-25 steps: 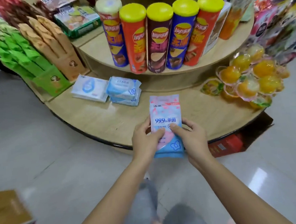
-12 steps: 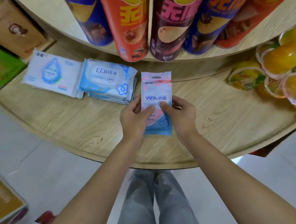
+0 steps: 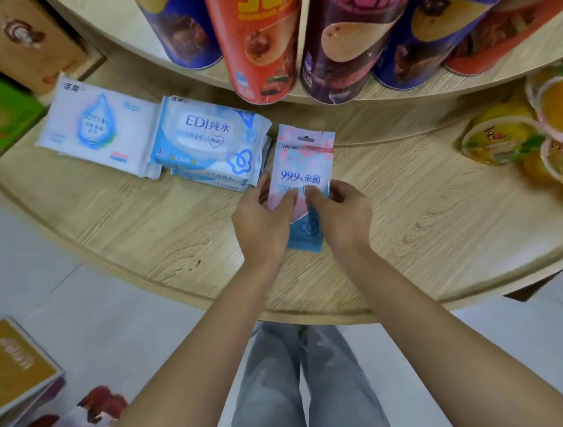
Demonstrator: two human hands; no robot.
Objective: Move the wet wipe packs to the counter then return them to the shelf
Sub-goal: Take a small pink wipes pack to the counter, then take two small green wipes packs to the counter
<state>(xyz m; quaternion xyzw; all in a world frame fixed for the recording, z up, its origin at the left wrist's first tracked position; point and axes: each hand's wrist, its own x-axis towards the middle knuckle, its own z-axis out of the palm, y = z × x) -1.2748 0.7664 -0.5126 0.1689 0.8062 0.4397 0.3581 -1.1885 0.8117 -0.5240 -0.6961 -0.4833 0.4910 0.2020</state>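
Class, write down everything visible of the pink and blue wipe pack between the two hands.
The wipe pack is a flat, glossy soft pouch, pink fading to blue, printed 99.9%, with a hang hole at its far end. The left hand and right hand pinch its near half over the wooden shelf.

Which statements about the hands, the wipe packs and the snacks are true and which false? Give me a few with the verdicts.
1. The left hand and the right hand both hold the pink wipe pack. True.
2. The EDI wipe pack lies to the right of the pink wipe pack. False: it lies to its left.
3. Chip cans stand on the tier above the lower shelf. True.
4. The jelly cups sit at the lower shelf's left end. False: they sit at its right end.
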